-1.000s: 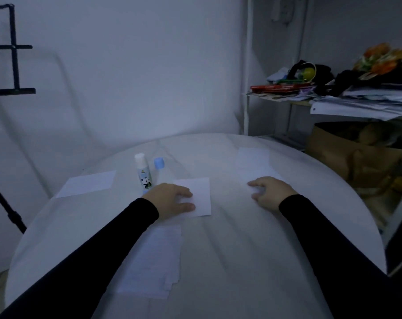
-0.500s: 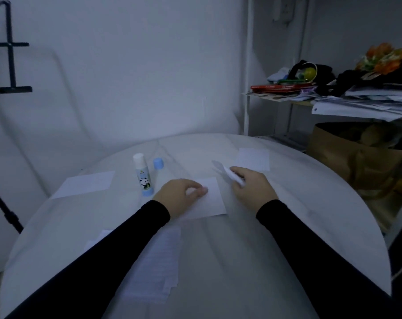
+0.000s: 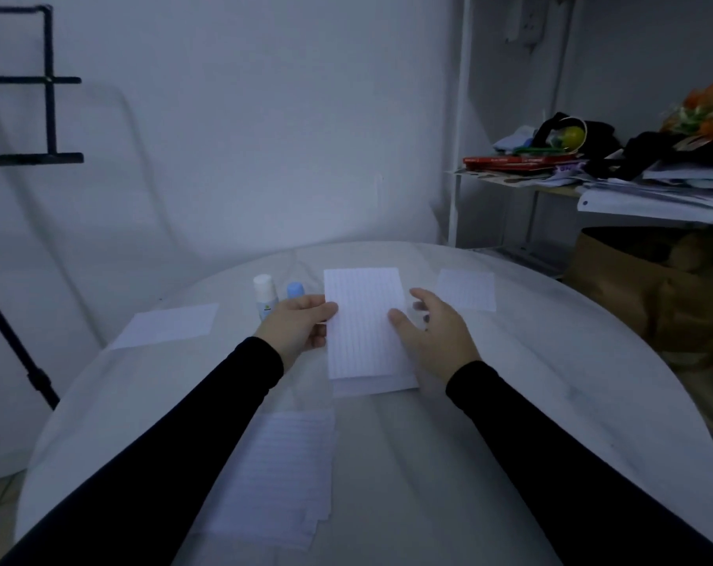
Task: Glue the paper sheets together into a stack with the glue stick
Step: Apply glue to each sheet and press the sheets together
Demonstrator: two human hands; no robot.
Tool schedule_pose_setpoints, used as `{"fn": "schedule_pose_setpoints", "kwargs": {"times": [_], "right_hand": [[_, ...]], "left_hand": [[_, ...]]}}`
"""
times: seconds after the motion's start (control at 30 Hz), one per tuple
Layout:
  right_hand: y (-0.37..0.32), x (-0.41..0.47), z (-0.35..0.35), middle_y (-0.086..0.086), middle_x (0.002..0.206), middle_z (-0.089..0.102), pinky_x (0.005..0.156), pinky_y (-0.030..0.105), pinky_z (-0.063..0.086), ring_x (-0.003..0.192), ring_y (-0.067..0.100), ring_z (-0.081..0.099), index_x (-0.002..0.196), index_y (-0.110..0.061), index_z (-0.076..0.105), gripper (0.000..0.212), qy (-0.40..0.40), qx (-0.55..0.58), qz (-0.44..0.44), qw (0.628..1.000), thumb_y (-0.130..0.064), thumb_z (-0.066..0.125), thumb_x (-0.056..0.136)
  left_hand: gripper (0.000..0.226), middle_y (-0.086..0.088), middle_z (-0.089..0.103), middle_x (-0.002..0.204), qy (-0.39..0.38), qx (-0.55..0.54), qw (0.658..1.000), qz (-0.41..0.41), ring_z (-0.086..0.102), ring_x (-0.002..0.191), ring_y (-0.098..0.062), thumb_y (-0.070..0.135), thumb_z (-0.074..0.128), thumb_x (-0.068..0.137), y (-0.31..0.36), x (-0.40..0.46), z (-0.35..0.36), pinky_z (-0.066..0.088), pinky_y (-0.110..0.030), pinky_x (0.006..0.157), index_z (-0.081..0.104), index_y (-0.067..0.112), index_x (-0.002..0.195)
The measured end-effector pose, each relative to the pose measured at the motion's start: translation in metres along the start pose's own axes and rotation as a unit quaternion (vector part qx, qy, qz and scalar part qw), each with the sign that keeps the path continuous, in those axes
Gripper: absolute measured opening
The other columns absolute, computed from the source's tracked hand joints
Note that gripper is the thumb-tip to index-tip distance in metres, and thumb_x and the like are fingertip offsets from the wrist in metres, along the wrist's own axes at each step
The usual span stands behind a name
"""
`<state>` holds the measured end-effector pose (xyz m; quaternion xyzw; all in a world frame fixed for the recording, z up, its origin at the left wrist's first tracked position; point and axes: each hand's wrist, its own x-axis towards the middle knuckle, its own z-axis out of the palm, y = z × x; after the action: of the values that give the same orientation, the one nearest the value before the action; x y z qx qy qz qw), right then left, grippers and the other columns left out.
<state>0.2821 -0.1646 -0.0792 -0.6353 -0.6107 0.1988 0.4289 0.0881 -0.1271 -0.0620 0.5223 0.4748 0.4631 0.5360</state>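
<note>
Left hand (image 3: 301, 324) pinches the lined sheet (image 3: 365, 320) over the base sheet (image 3: 375, 386) mid-surface; right hand (image 3: 436, 332) open, thumb on it. Square edges first, then press flat. Glue stick (image 3: 264, 296) uncapped behind.

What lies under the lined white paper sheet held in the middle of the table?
Another white sheet peeks out below the lined white paper sheet; anything else beneath is covered.

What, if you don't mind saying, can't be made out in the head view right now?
- Whether glue lies between the lined sheet and the sheet beneath: the upper one covers it.
- The glue stick label: blurred, partly behind the left hand.
- The right hand fingertips: dim and blurred.
</note>
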Motion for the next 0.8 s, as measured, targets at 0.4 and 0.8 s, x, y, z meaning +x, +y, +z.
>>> {"fn": "schedule_pose_setpoints", "kwargs": {"times": [0.4, 0.8], "right_hand": [[0.021, 0.026, 0.009, -0.012, 0.08, 0.061, 0.1, 0.041, 0.042, 0.097, 0.014, 0.062, 0.109, -0.03, 0.064, 0.038, -0.054, -0.037, 0.065, 0.996, -0.044, 0.071, 0.074], [0.02, 0.021, 0.003, -0.018, 0.071, 0.058, 0.101, 0.042, 0.04, 0.096, 0.014, 0.061, 0.101, -0.031, 0.067, 0.026, -0.045, -0.071, 0.04, 0.996, -0.043, 0.068, 0.078]], "left_hand": [[0.034, -0.004, 0.067, 0.073, 0.11, 0.203, 0.972, 0.039, 0.061, 0.058, -0.016, 0.012, 0.072, 0.082, -0.013, 0.006, 0.007, 0.056, -0.028, 0.066, 0.054, 0.013, 0.11], [0.016, -0.001, 0.063, 0.073, 0.066, 0.311, 0.948, 0.034, 0.057, 0.056, -0.01, 0.011, 0.07, 0.085, -0.007, 0.014, 0.004, 0.05, -0.01, 0.05, 0.066, 0.008, 0.1]]}}
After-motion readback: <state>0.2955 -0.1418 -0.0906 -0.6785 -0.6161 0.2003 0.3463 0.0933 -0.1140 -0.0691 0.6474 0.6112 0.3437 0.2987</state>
